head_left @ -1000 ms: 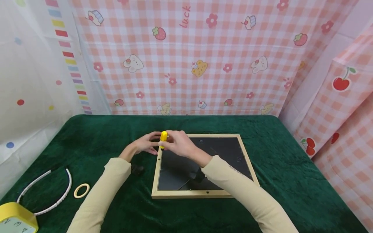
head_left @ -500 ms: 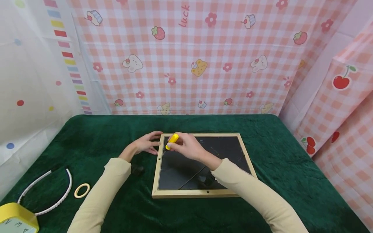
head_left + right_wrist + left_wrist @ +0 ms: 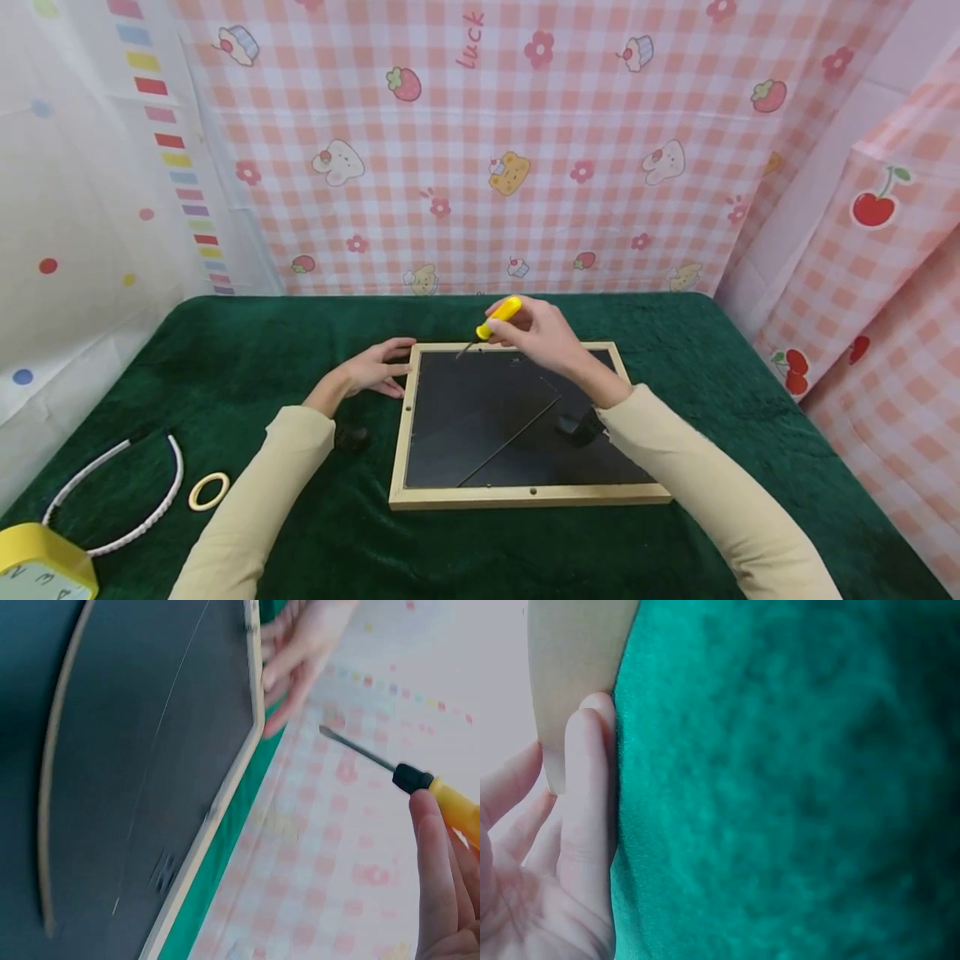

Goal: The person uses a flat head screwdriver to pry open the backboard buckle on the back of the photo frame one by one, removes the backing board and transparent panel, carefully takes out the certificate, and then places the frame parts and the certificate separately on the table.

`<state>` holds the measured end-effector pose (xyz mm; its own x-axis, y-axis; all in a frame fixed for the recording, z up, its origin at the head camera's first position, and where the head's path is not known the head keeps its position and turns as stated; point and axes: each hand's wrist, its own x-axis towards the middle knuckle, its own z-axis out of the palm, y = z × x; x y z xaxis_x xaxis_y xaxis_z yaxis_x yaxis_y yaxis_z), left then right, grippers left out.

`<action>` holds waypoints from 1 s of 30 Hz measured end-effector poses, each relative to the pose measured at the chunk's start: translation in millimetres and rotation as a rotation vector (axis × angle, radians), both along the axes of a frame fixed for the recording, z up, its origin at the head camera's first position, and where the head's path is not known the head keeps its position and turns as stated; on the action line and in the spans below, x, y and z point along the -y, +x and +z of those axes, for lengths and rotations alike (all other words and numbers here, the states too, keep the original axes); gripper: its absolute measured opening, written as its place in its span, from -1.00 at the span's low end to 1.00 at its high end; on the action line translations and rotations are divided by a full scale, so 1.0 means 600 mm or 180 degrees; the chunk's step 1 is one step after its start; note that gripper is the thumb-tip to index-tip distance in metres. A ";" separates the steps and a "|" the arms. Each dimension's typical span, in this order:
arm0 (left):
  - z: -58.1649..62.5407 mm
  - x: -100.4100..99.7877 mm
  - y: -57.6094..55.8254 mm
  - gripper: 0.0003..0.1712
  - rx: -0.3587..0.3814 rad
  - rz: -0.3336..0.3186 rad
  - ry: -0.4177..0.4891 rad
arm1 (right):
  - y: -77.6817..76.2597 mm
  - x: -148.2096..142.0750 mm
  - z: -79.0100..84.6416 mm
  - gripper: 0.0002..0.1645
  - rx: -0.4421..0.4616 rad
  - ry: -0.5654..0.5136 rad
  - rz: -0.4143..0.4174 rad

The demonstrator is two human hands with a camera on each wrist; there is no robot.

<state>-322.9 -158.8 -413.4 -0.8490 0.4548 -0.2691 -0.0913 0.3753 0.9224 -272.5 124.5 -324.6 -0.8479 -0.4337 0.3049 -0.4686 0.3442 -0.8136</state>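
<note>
Screwdriver (image 3: 502, 315) aslant in right hand (image 3: 546, 335) (tip down-left)

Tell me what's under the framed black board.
The framed black board rests on a green cloth, which shows along its edges. Anything else directly beneath is covered, so I can't tell what's there.

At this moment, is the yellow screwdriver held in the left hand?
No, the right hand holds the yellow screwdriver, while the left hand touches the wooden frame.

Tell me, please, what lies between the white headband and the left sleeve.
In the head view, a pale ring lies between them, on the green cloth.
</note>
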 end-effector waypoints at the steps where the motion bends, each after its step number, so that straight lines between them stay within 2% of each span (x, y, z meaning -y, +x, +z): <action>1: 0.000 0.000 0.000 -0.34 -0.0015 0.0007 -0.0004 | -0.001 -0.013 0.002 -0.70 0.0033 -0.0017 0.0014; 5: 0.000 0.000 0.001 -0.34 -0.0042 0.0007 0.0009 | -0.005 -0.066 0.005 -0.63 0.0189 -0.0113 0.0043; 11: 0.001 -0.001 0.003 -0.33 -0.0114 0.0008 0.0008 | -0.001 -0.131 0.001 -0.55 0.0351 -0.0244 -0.0091; 16: -0.005 -0.003 0.006 -0.33 -0.0183 0.0015 0.0002 | 0.004 -0.179 -0.011 -0.49 0.0481 -0.0315 -0.0303; 22: -0.009 -0.005 0.010 -0.33 -0.0214 0.0012 -0.0010 | 0.013 -0.235 -0.039 -0.42 0.0556 -0.0437 -0.0605; 26: -0.009 -0.004 0.014 -0.29 -0.0239 -0.0002 -0.0032 | 0.022 -0.271 -0.059 -0.48 0.0581 -0.0592 -0.0723; 30: -0.009 -0.005 0.016 -0.23 -0.0284 -0.0039 -0.0053 | 0.027 -0.307 -0.077 -0.63 0.0569 -0.0732 -0.0917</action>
<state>-313.2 -155.9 -418.6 -0.8643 0.4614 -0.2002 -0.0043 0.3913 0.9203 -256.4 308.7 -370.5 -0.9732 -0.1084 0.2029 -0.2237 0.2403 -0.9446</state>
